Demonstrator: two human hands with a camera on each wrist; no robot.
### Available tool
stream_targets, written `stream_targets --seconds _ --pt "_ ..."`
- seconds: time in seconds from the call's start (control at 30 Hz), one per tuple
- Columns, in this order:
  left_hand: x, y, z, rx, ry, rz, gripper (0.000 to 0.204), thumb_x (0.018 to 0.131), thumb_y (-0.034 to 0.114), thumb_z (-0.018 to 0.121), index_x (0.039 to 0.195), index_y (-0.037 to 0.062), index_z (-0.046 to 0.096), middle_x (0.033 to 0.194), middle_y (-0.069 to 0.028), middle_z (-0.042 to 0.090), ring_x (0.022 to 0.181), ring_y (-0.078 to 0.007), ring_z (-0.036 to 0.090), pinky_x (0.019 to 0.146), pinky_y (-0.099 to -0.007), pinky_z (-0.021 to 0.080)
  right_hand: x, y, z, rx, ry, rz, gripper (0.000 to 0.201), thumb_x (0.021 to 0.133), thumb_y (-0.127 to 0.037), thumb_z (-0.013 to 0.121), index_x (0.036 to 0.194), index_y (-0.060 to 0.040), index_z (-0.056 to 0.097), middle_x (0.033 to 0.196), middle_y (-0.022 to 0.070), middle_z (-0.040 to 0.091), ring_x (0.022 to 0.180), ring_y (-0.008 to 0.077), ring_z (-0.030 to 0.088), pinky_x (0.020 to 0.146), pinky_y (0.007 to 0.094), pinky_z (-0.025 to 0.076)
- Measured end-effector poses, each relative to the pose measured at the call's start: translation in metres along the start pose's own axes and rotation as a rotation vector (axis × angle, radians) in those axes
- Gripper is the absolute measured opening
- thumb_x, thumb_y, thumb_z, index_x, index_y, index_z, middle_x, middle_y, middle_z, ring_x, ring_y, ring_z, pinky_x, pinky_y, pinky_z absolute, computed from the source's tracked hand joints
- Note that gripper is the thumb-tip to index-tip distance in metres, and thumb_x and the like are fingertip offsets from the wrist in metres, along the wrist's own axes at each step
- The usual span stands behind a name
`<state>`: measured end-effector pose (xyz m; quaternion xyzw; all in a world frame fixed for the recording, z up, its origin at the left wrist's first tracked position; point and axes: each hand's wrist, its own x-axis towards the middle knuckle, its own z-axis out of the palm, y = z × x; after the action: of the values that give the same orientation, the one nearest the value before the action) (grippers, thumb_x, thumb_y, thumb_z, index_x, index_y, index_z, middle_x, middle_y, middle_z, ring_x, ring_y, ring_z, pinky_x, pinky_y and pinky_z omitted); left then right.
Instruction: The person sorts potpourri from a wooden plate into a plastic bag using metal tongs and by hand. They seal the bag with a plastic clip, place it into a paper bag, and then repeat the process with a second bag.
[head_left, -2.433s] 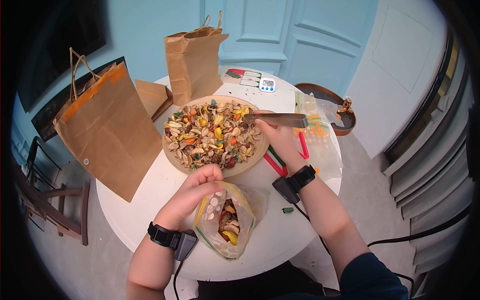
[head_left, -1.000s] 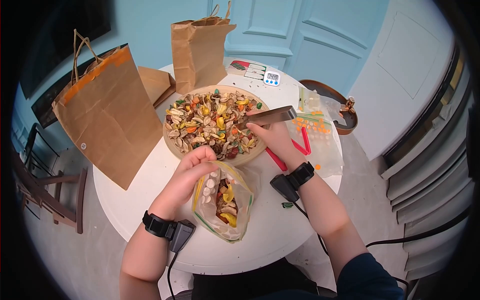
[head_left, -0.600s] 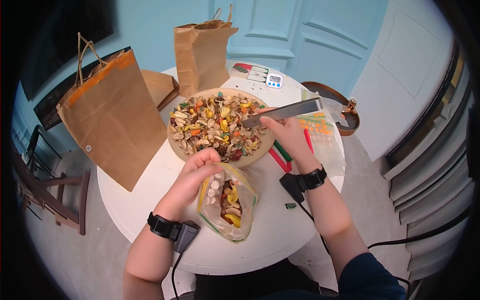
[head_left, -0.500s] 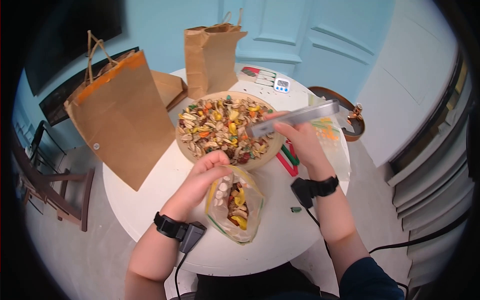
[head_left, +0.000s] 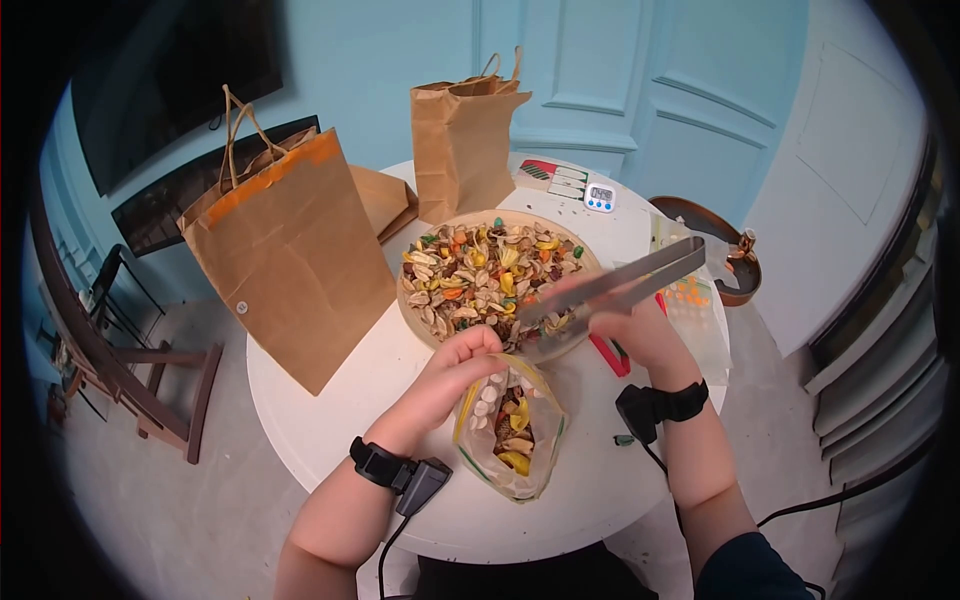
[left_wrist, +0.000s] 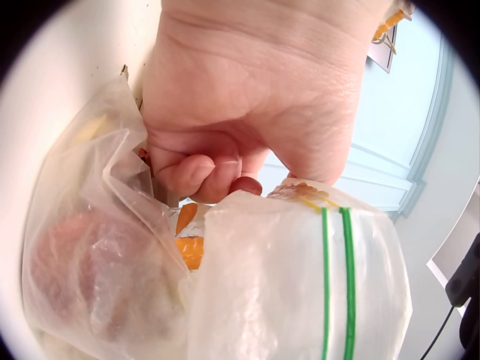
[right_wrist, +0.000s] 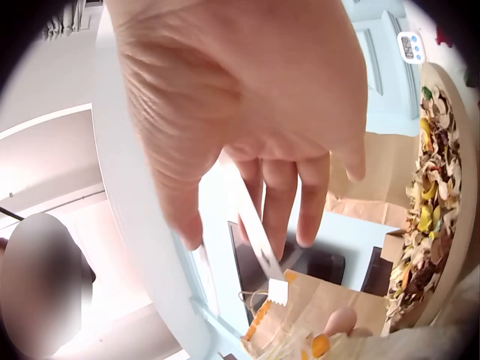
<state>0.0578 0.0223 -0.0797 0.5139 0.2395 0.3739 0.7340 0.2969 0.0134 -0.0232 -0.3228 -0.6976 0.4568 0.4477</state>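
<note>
In the head view my left hand (head_left: 460, 375) pinches the rim of a clear zip bag (head_left: 545, 425) partly filled with potpourri. The bag's mouth gapes upward, with a green strip and a yellow one along it. My right hand (head_left: 645, 335) holds metal tongs (head_left: 645, 272), their arms spread apart and blurred. Their tips overlap the front right of a round tray (head_left: 412, 325) heaped with dried petals and pods (head_left: 480, 275), close behind the bag. Within the right wrist view a serrated tong tip (right_wrist: 277, 291) shows below the fingers; no piece shows in it.
Brown paper bags stand at the left (head_left: 300, 250) and back (head_left: 465, 150) of the round white table (head_left: 350, 440). A digital timer (head_left: 600, 197) sits behind the tray. Red and green strips (head_left: 612, 355) lie at right, beside a dotted clear bag (head_left: 700, 340). A dark green piece (head_left: 624, 440) lies near the right wrist.
My right hand has turned and the tongs' arms have spread, with their tips nearer the zip bag. My left hand keeps its pinch on the bag. The whole head view has shifted.
</note>
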Motion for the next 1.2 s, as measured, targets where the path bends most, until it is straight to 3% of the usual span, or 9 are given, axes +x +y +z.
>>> stream_targets --seconds 0.03,0.1,0.17,0.2,0.57,0.73,0.87,1.1,1.2 --pt "0.0 0.0 0.0 0.008 0.005 -0.004 0.009 0.085 0.008 0.057 0.082 0.01 0.049 0.074 0.0068 0.053 0.067 -0.0002 0.049 0.059 -0.0161 0.038 0.001 0.003 -0.003 0.094 0.141 0.009 0.037 0.076 -0.003 0.066 0.112 -0.0067 0.063 0.11 0.0055 0.063 0.103 0.0154 0.058 0.092 0.0308 0.045" --pt "0.0 0.0 0.001 0.013 0.003 -0.013 0.009 0.085 0.007 0.056 0.082 0.0099 0.049 0.073 0.0065 0.053 0.066 -0.0005 0.049 0.058 -0.0162 0.039 0.006 0.012 -0.008 0.01 0.213 0.003 0.039 0.077 -0.008 0.068 0.115 -0.0043 0.06 0.108 0.0075 0.064 0.098 0.0152 0.06 0.088 0.0288 0.047" --pt "-0.001 0.001 0.001 -0.001 0.014 -0.018 0.008 0.085 0.007 0.056 0.082 0.0096 0.049 0.072 0.0062 0.053 0.065 -0.001 0.05 0.057 -0.0165 0.039 0.006 0.021 -0.016 -0.47 0.247 0.126 0.042 0.076 -0.011 0.071 0.114 -0.001 0.058 0.106 0.0089 0.064 0.095 0.0158 0.061 0.086 0.0291 0.048" --pt "-0.001 0.002 0.001 -0.001 0.018 -0.023 0.008 0.085 0.007 0.056 0.082 0.0096 0.049 0.073 0.0059 0.053 0.065 -0.0011 0.05 0.058 -0.0164 0.039 0.006 0.024 -0.016 -0.445 0.258 0.063 0.043 0.074 -0.012 0.073 0.112 0.0014 0.057 0.105 0.0098 0.064 0.096 0.0161 0.061 0.085 0.0299 0.048" --pt "0.0 0.0 0.001 -0.002 0.03 -0.017 0.008 0.084 0.006 0.057 0.082 0.0093 0.049 0.073 0.0056 0.054 0.065 -0.0012 0.049 0.058 -0.016 0.038 0.015 0.069 -0.023 -0.199 0.224 0.104 0.033 0.081 -0.01 0.067 0.112 -0.0005 0.059 0.111 0.0079 0.062 0.103 0.0174 0.06 0.088 0.0308 0.047" --pt "0.001 -0.002 -0.002 -0.011 0.035 -0.002 0.007 0.083 0.003 0.053 0.085 0.0081 0.049 0.072 0.0019 0.056 0.062 -0.0051 0.054 0.055 -0.0186 0.043 0.015 0.068 -0.019 -0.319 0.19 0.118 0.028 0.083 -0.009 0.065 0.11 -0.0013 0.062 0.11 0.0071 0.063 0.099 0.0162 0.06 0.087 0.0305 0.047" --pt "-0.001 0.0 0.003 -0.011 0.067 -0.014 0.008 0.084 0.006 0.057 0.082 0.009 0.05 0.073 0.0056 0.054 0.065 -0.0016 0.05 0.058 -0.0163 0.038 0.014 0.069 -0.022 -0.425 0.233 0.049 0.026 0.084 -0.011 0.064 0.108 -0.002 0.064 0.108 0.0068 0.064 0.096 0.0138 0.059 0.086 0.0296 0.047" --pt "0.0 -0.001 -0.002 0.001 -0.001 -0.007 0.008 0.085 0.007 0.057 0.082 0.0089 0.049 0.073 0.0055 0.054 0.066 -0.0015 0.05 0.058 -0.0167 0.039 0.007 0.015 -0.008 0.023 0.275 0.068 0.022 0.085 -0.011 0.06 0.104 -0.0015 0.065 0.106 0.0089 0.066 0.098 0.0157 0.06 0.091 0.0302 0.045" --pt "0.0 -0.001 -0.001 -0.008 0.004 -0.013 0.009 0.085 0.007 0.057 0.082 0.0093 0.049 0.073 0.0058 0.053 0.066 -0.0015 0.05 0.058 -0.0167 0.038 0.001 0.011 0.0 0.111 0.133 0.023 0.024 0.081 -0.007 0.064 0.105 -0.0027 0.065 0.107 0.0061 0.064 0.102 0.0133 0.057 0.094 0.0292 0.042"
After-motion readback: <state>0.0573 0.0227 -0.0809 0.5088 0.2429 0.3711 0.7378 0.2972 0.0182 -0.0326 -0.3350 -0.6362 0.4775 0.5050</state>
